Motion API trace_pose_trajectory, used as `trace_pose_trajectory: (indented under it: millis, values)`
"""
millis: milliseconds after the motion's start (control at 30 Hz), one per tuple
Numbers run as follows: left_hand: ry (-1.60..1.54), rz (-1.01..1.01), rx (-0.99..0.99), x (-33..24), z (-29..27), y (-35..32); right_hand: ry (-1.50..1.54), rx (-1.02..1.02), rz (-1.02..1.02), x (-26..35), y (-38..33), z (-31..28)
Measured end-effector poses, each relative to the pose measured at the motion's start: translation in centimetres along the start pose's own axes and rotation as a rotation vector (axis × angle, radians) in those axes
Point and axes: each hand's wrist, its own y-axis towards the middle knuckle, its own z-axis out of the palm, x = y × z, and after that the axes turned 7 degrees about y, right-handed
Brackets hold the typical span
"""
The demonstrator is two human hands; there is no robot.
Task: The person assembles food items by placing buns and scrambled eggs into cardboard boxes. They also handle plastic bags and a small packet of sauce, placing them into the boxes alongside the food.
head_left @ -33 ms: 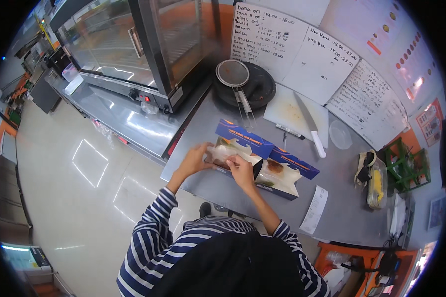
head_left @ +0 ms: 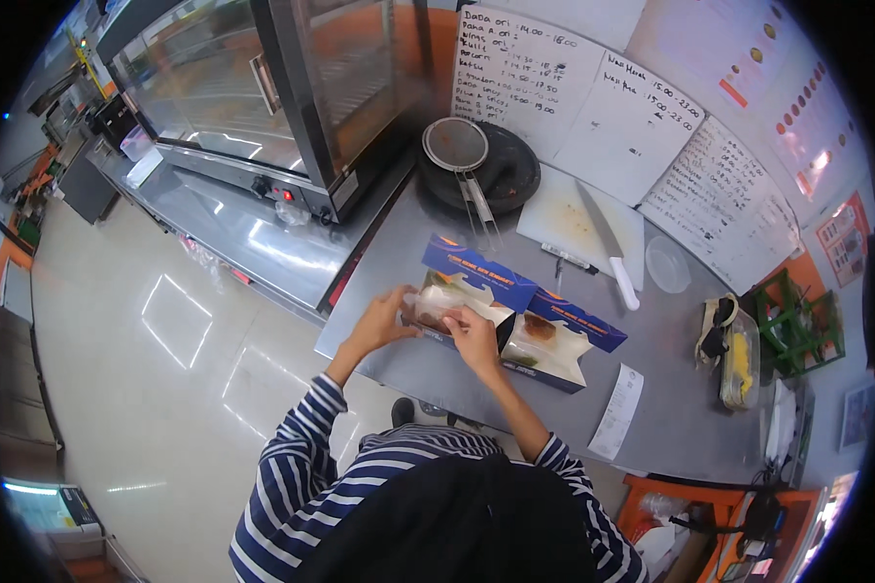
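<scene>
Left hand [head_left: 383, 321] spreading fingers at left box [head_left: 491, 307], centre frame; right hand [head_left: 475, 338] reaching in at translucent wrap [head_left: 437, 298], can't tell if pinching. Right box [head_left: 566, 344] already holding browned food [head_left: 539, 327]; both lids [head_left: 481, 275] standing open.

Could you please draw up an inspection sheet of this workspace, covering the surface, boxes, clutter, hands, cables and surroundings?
Surface: grey metal table, partly covered.
Boxes: left box and right box, blue, side by side, both open with food inside.
Clutter: knife on a white cutting board; marker; receipt; sieve resting over a dark pan.
Hands: left hand at the left box's left end; right hand over its near side; grip unclear.
Cables: dark cord-like strand by the orange shelf; its run cannot be traced.
Surroundings: glass cabinet with a red-lit switch; whiteboards behind.
</scene>
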Motion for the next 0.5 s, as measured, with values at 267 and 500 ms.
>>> trace_pose_trajectory:
  millis: [267,500]
  values:
    - [-0.009,-0.048,-0.148,1.9,1.5,-2.8,0.342,0.133,0.166,-1.4,0.4,0.8]
    - [-0.100,-0.105,-0.102,2.6,1.6,-2.9,0.067,0.250,0.135,-1.2,0.4,1.3]
